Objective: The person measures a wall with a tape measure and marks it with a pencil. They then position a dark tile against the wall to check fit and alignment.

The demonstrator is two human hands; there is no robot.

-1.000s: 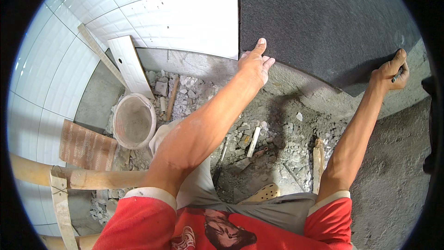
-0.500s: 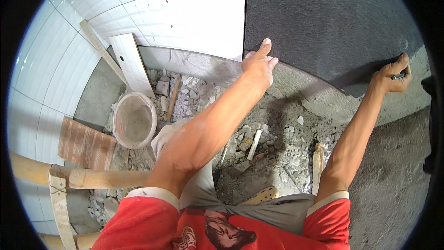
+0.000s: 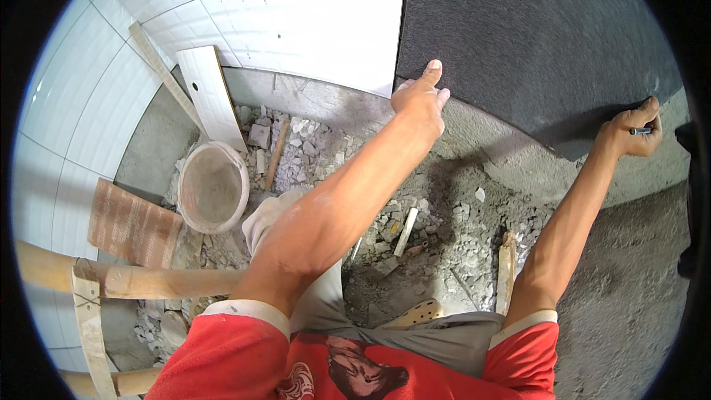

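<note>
A large dark grey tile [image 3: 518,37] with a rough, streaked face stands against the wall, beside the white wall tiles [image 3: 311,37]. At its lower left corner my left hand [image 3: 421,100] grips the bottom edge, thumb up on the face and fingers curled beneath. My right hand [image 3: 635,127] is closed at the tile's lower right edge. A slim dark pen [image 3: 641,131] pokes out from its fingers. Some of the right fingertips are hidden behind the thumb and the tile's edge.
Rubble [image 3: 296,148] covers the floor along the wall's base. A mortar-stained bucket [image 3: 213,187], a cut white tile strip [image 3: 211,96], a wooden batten [image 3: 167,74] and a brown tile piece [image 3: 133,224] are at left. A wooden pole [image 3: 170,283] crosses the lower left.
My right hand has slid slightly down along the tile's right edge, pen still in it. The left hand keeps its hold, and the view has shifted a little.
</note>
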